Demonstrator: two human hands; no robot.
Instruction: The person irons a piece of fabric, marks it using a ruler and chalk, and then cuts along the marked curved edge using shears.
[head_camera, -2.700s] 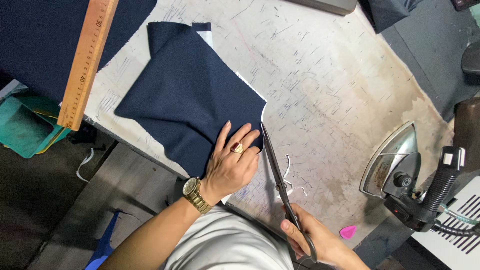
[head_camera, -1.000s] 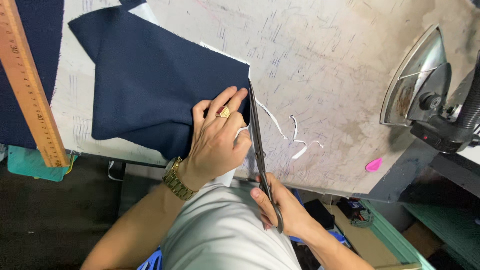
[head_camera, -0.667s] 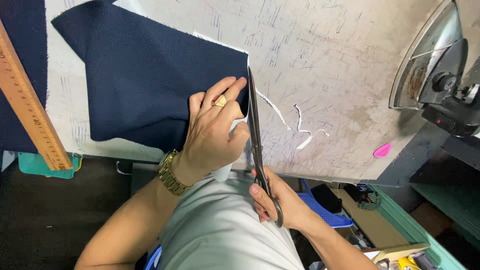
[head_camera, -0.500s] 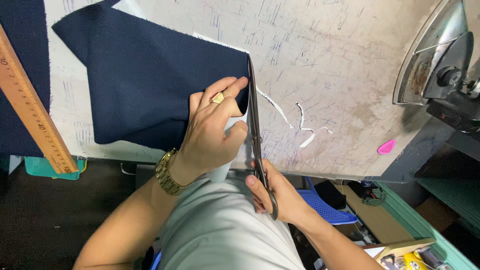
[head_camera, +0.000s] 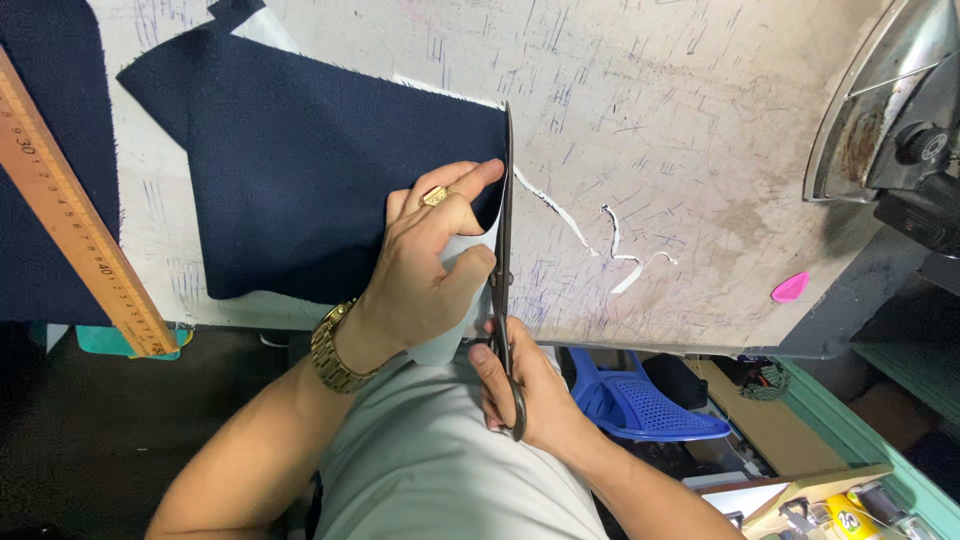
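Left hand lies flat, fingers spread and extended, pressing on the dark blue cloth at its right edge; I see nothing gripped in it, only the palm and fingers bearing down. It wears a gold ring on one finger and a gold watch at the wrist.

Right hand is closed around the handles of the long dark scissors, down at the near edge of the table. I note the blades run away from me along the right edge of the cloth, drawn nearly together, with the tip at the cloth's far right corner. The left fingertips sit just beside the blades.

Head view, remainder: the cloth lies on the scuffed, pen-marked table top, with a pale layer showing under its near right corner beneath the left thumb. Thin white trimmings lie on the table just right of the scissors. A wooden ruler slants across the left side, over another piece of dark cloth. A pink chalk piece sits near the table's right front edge. An iron stands at the far right. A blue plastic basket sits below the table.
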